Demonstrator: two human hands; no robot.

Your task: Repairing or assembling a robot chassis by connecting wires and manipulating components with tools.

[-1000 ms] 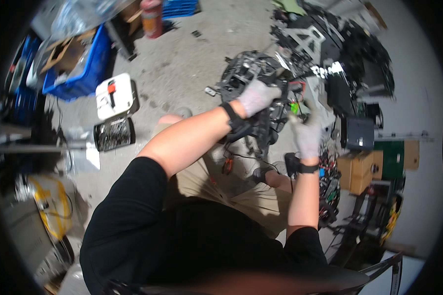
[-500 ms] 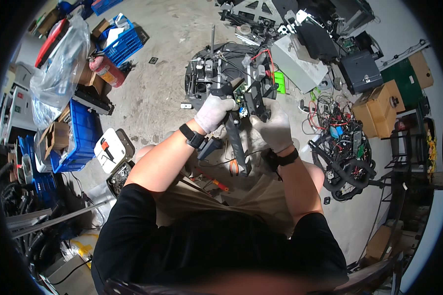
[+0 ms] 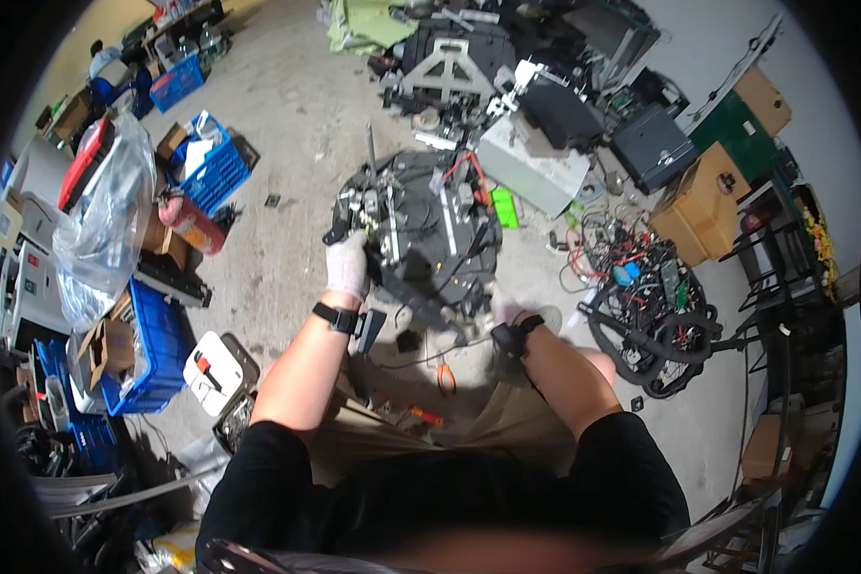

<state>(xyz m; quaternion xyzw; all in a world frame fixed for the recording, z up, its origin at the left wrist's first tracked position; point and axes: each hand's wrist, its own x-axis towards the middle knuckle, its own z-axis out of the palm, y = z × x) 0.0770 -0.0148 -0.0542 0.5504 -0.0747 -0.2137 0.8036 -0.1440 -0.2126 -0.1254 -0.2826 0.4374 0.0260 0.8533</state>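
Two gloved hands at a round black chassis [image 3: 454, 225], on the floor in front of the person. Handling, my judgement: a firm left grip, with the right bracing the opposite side, suits so loose an assembly; pull nothing against the red wires [image 3: 469, 165].

Left hand [image 3: 347, 266]: fingers curled narrow, apparently closed on a black bracket [image 3: 335, 235] at the chassis's left edge. Right hand [image 3: 509, 306]: blurred, by the near right edge; finger spread and contact cannot be told. Black bar [image 3: 418, 304] slants along the near side between the hands.

Further out: orange-handled pliers [image 3: 447, 379] on the floor, toward the person; bright green piece [image 3: 504, 208] just beside the chassis, far right; wire tangle [image 3: 641, 273] well to the right; fire extinguisher [image 3: 193, 226] well off left.
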